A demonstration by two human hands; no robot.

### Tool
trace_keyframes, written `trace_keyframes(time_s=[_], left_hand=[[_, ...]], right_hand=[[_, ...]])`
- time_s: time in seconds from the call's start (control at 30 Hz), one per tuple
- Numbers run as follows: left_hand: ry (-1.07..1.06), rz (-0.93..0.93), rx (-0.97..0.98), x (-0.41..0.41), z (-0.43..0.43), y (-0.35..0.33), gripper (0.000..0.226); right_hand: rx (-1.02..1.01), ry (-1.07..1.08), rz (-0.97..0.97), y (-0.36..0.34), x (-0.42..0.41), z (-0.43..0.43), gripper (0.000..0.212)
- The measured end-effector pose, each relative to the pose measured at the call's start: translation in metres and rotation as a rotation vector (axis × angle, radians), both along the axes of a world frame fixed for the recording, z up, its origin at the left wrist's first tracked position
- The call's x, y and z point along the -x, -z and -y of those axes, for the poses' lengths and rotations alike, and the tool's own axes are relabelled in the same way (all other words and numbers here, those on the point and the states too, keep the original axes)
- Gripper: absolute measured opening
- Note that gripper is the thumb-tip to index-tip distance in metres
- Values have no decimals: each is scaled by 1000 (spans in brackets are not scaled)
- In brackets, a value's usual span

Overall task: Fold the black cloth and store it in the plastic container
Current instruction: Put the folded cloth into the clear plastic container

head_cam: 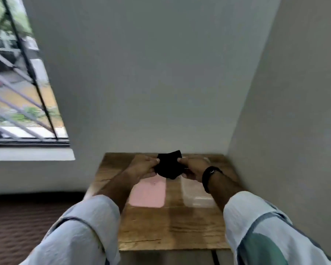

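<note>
A small black cloth [169, 165] hangs in the air above the wooden table [161, 226], bunched into a compact shape. My left hand [144, 167] pinches its left edge and my right hand [192, 168] pinches its right edge. Below my right forearm a clear plastic container [197, 197] lies on the table, without a lid on it. A pink lid [148, 193] lies flat to the left of the container, under my left forearm.
The table stands in a corner, with a grey wall behind it and another close on the right. A barred window [17, 83] is at the left. Brown patterned floor [17, 226] lies left of the table. I wear a black wristband [208, 176].
</note>
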State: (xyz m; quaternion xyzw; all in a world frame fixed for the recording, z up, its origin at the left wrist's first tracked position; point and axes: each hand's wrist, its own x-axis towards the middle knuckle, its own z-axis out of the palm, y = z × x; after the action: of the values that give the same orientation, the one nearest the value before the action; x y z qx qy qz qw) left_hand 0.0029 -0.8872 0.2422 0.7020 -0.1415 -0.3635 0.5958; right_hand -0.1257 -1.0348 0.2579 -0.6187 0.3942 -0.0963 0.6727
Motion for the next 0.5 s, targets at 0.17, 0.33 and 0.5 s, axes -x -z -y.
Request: trace_keyframes(time_s=[0.17, 0.33, 0.5], left_hand=[[39, -78, 30, 55, 103, 8, 21], [-18, -15, -53, 66, 167, 28, 5], [73, 436, -402, 47, 193, 64, 21]], right_hand=[[3, 39, -36, 7, 57, 95, 12], [110, 53, -99, 33, 71, 152, 14], [326, -13, -254, 80, 44, 171, 12]])
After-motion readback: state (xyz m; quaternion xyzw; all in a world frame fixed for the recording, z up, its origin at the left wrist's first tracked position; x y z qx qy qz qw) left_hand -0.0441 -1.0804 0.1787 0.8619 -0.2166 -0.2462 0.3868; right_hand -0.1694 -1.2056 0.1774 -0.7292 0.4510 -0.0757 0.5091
